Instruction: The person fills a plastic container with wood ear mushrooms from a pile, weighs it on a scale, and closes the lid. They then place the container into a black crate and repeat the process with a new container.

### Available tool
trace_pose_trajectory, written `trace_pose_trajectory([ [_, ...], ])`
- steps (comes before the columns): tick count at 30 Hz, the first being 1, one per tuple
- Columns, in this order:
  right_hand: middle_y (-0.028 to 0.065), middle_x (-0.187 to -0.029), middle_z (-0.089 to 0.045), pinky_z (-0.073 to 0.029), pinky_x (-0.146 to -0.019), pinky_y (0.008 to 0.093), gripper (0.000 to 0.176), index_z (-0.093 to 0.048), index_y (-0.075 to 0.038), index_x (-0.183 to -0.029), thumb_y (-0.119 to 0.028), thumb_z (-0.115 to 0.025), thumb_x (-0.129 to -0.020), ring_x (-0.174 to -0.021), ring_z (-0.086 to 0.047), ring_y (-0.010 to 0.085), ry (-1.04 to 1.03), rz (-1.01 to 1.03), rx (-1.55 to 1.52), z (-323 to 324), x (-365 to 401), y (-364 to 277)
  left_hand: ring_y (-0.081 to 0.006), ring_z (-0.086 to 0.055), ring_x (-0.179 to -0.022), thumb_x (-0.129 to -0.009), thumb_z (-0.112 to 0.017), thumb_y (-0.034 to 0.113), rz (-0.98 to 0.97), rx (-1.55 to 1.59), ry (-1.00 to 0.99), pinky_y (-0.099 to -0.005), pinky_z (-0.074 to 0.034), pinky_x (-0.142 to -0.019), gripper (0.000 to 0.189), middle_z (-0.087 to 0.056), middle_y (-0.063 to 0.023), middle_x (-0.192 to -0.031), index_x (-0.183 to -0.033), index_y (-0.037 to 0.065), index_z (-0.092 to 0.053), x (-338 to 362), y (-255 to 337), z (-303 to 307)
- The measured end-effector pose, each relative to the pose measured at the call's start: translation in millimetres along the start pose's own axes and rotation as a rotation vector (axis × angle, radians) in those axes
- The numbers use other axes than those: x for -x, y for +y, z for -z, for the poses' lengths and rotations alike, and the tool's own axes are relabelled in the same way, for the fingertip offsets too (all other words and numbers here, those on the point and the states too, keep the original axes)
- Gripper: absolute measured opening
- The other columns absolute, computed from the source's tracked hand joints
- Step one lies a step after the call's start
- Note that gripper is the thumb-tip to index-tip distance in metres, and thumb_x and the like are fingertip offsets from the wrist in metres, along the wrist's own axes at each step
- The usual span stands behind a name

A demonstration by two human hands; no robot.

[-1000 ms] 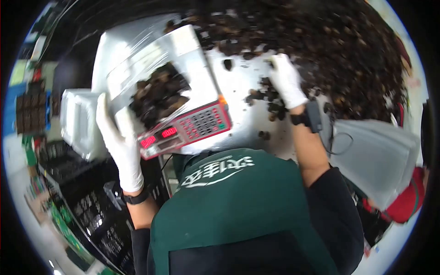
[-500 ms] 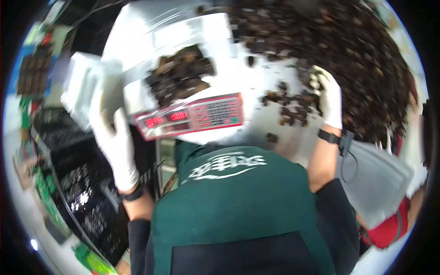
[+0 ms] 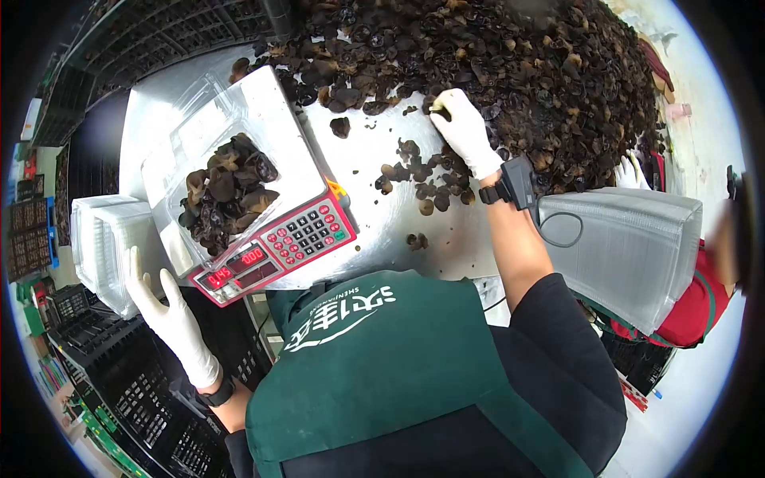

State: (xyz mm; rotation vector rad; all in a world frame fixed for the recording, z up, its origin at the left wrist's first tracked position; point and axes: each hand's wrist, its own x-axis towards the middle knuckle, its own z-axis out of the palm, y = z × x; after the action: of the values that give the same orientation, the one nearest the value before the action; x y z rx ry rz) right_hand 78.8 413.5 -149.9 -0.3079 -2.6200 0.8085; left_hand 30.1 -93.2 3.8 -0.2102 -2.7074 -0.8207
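Note:
My left hand [image 3: 166,312], in a white glove, is open beside a stack of clear plastic trays [image 3: 115,243], fingers spread at its edge. My right hand [image 3: 466,135], also gloved, has its fingers curled into a pinch at the near edge of a big pile of wood ear mushrooms [image 3: 558,88]. I cannot tell what sits between those fingertips. On the red-framed digital scale [image 3: 307,233] lies a clear tray [image 3: 171,171] holding a heap of wood ears [image 3: 223,191]; the display reads about 0.145. Loose small wood ears [image 3: 434,179] lie below my right hand.
Another stack of clear trays [image 3: 621,247] stands at the right, below the pile. Beyond it are a co-worker's red garment [image 3: 697,299] and gloved hand [image 3: 631,171]. Black crates [image 3: 159,390] stand at the lower left, with more crates [image 3: 175,40] behind the metal table [image 3: 382,235].
The view has turned and sharpened. My left hand has drawn back from over the tray stack. My right hand has moved from beside the loose pieces to the pile's near edge.

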Motion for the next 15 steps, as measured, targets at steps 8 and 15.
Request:
trace_pose_trajectory([
  [8,0.0133,-0.096,-0.069,-0.054,-0.078,0.0393,0.033,-0.061,-0.007,-0.109,-0.019,-0.075,-0.081,-0.088,-0.068,0.0321,0.032,-0.178,-0.003,1,-27,2,-0.0262,-0.042,-0.140,-0.097,-0.053,0.001,0.040,-0.024,-0.009,-0.0420,-0.036,-0.113,0.048,-0.047,-0.0118,-0.150,-0.145,0.006,-0.048,2,-6,0],
  [15,0.0110,-0.094,-0.068,-0.053,-0.077,0.0392,0.016,-0.069,-0.011,-0.095,-0.023,-0.071,-0.084,-0.088,-0.067,0.0303,0.089,-0.081,0.188,-3,-29,-12,-0.0272,-0.043,-0.139,-0.097,-0.055,0.002,0.020,-0.032,-0.008,-0.0413,-0.037,-0.112,0.047,-0.046,-0.0139,-0.150,-0.144,0.006,-0.050,-2,3,0],
])
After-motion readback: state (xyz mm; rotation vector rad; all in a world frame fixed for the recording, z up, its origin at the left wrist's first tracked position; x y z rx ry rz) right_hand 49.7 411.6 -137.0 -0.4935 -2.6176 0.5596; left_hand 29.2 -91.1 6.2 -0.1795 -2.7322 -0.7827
